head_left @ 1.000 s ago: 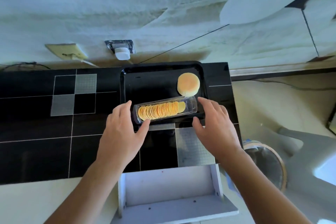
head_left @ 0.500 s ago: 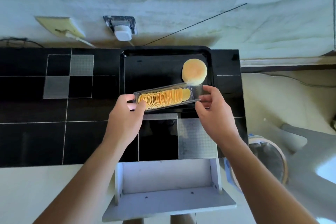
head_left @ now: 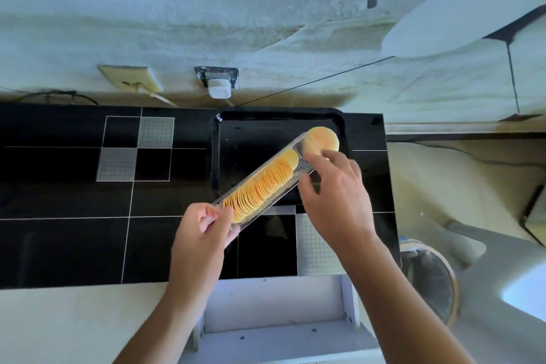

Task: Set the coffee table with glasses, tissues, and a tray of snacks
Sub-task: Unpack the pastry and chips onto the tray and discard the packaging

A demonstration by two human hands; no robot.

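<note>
A black tiled counter (head_left: 74,201) with a few grey squares runs along a pale, rough wall (head_left: 177,15), and a black tray (head_left: 236,139) sits on it at the far edge, close to the wall.

The left hand (head_left: 204,230) has its fingers curled round the near end of a long clear plastic container (head_left: 266,180), pinching it at the corner. The right hand (head_left: 334,195) reaches to the far end, thumb and fingers closed on that end of the container, though from here it is hard to tell how firmly they grip. Between the two hands the container lies on a slant, its near end over the counter in front of the tray and its far end up over the tray's right side. Inside it a row of thin yellow crisps (head_left: 260,186) stands on edge, filling the near two thirds and leaving the far end bare.

Just past the right fingertips a round pale bun (head_left: 322,139) rests in the tray's far right corner, touching or nearly touching the container's tip.

On the wall behind the tray there is a white plug (head_left: 219,91) in a socket, and a yellowed wall plate (head_left: 130,78) to its left. Below the counter edge stands a white shelf unit (head_left: 280,310), with a round bin (head_left: 428,284) to its right.
</note>
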